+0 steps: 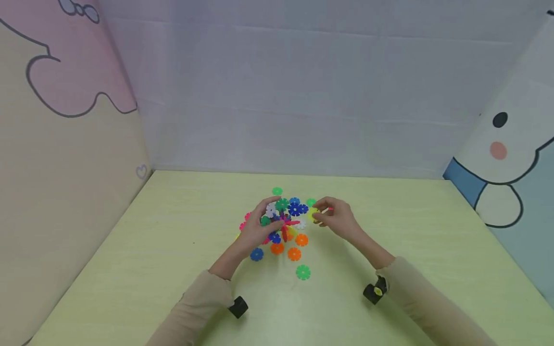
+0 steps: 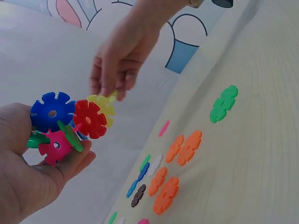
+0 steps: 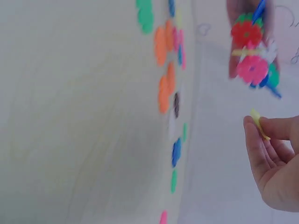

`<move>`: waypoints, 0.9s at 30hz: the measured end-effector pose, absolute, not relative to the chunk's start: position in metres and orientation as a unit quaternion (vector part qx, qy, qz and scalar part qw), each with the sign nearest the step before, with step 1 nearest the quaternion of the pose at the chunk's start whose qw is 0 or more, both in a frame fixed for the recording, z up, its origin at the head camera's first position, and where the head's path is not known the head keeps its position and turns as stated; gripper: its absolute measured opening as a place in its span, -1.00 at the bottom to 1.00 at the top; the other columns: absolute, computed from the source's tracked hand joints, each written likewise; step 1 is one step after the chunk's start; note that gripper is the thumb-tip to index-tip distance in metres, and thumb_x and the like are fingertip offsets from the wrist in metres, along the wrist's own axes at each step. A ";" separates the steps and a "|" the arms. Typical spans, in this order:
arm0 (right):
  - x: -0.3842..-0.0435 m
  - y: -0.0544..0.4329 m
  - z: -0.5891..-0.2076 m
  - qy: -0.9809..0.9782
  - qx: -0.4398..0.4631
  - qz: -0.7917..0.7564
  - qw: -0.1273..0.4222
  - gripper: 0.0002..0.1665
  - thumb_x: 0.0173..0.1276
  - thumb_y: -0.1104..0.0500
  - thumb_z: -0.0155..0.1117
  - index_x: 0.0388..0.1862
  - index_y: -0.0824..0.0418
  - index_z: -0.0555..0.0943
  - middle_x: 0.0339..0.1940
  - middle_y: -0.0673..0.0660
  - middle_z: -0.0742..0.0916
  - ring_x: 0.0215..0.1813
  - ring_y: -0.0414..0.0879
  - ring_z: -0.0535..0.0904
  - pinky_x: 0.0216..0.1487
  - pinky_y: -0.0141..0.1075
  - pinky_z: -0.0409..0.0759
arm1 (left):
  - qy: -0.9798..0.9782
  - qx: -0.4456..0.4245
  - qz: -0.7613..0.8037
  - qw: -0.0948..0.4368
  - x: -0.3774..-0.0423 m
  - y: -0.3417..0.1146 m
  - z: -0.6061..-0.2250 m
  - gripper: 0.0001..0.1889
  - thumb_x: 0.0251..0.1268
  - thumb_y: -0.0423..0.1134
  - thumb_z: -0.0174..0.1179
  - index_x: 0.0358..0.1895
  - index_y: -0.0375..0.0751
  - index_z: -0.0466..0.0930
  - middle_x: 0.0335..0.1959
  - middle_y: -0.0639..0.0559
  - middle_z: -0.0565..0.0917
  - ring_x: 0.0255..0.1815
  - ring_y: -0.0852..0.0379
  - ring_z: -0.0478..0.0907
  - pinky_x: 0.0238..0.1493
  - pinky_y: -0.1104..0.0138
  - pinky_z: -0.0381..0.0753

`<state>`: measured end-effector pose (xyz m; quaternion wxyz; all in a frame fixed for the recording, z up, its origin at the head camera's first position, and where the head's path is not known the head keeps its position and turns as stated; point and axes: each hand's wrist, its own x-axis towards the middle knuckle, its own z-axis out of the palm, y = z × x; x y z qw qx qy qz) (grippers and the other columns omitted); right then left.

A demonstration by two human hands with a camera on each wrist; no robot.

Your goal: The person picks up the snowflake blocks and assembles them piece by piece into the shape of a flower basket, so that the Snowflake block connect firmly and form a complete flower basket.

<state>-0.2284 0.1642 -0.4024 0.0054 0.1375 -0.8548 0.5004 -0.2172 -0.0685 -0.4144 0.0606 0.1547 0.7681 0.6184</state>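
Yellow disc (image 3: pixel 259 125) near a flower-disc cluster (image 2: pixel 70 133)

Head view: above the counter (image 1: pixel 389 230), the left hand (image 1: pixel 255 230) grips the cluster, screening some loose discs (image 1: pixel 297 254); the right hand (image 1: pixel 337 218) pinches the yellow disc. Left wrist view: I see the cluster's blue side broadside. Right wrist view: the yellow disc tilts, edge-on.

Cannot read any text, label, brand or number in any view; can make out a small outlined heart (image 1: pixel 141 171) on the left wall (image 1: pixel 73 192).
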 end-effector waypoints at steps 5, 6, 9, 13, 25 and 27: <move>-0.205 0.142 -0.390 -0.823 0.129 0.549 0.066 -0.80 0.18 0.36 0.24 -0.20 0.41 0.54 -0.36 0.28 0.62 -0.39 0.09 0.67 -0.38 -0.31 0.64 | 0.765 0.152 0.625 0.038 -0.218 -0.064 -0.414 -0.44 0.20 -0.22 0.18 0.28 0.11 0.25 0.35 0.06 0.20 0.36 -0.13 0.06 0.23 -0.16 0.15; -0.203 0.140 -0.389 -0.822 0.127 0.549 0.076 -0.81 0.18 0.36 0.23 -0.20 0.41 0.54 -0.36 0.27 0.62 -0.39 0.09 0.67 -0.38 -0.32 0.64 | 0.763 0.153 0.627 0.034 -0.218 -0.063 -0.414 -0.44 0.20 -0.21 0.18 0.29 0.11 0.25 0.36 0.07 0.19 0.37 -0.14 0.05 0.24 -0.16 0.13; -0.199 0.135 -0.391 -0.822 0.111 0.549 0.102 -0.82 0.18 0.36 0.24 -0.21 0.39 0.55 -0.36 0.25 0.63 -0.39 0.07 0.67 -0.37 -0.35 0.63 | 0.756 0.152 0.635 0.027 -0.218 -0.060 -0.415 -0.44 0.20 -0.22 0.18 0.28 0.12 0.25 0.36 0.06 0.17 0.37 -0.16 0.03 0.24 -0.15 0.13; -0.200 0.133 -0.394 -0.814 0.093 0.561 0.117 -0.81 0.18 0.35 0.25 -0.21 0.39 0.55 -0.35 0.25 0.63 -0.38 0.06 0.67 -0.35 -0.37 0.63 | 0.752 0.145 0.643 0.020 -0.218 -0.057 -0.418 -0.44 0.20 -0.21 0.18 0.27 0.17 0.25 0.38 0.07 0.14 0.39 -0.17 -0.01 0.25 -0.16 0.09; -0.186 0.116 -0.376 -0.791 0.076 0.583 0.167 -0.82 0.15 0.44 0.23 -0.24 0.51 0.53 -0.36 0.35 0.64 -0.35 0.20 0.65 -0.35 -0.43 0.61 | 0.742 0.156 0.650 0.044 -0.195 -0.050 -0.389 -0.38 0.28 -0.33 0.06 0.36 -0.02 0.04 0.42 -0.07 -0.01 0.43 -0.13 -0.17 0.24 -0.24 -0.01; -0.186 0.114 -0.376 -0.788 0.071 0.589 0.165 -0.82 0.15 0.44 0.23 -0.25 0.52 0.53 -0.36 0.36 0.65 -0.35 0.20 0.65 -0.34 -0.42 0.61 | 0.739 0.158 0.654 0.040 -0.194 -0.049 -0.388 -0.38 0.27 -0.37 0.06 0.35 -0.03 0.04 0.42 -0.07 0.00 0.43 -0.13 -0.16 0.23 -0.25 0.00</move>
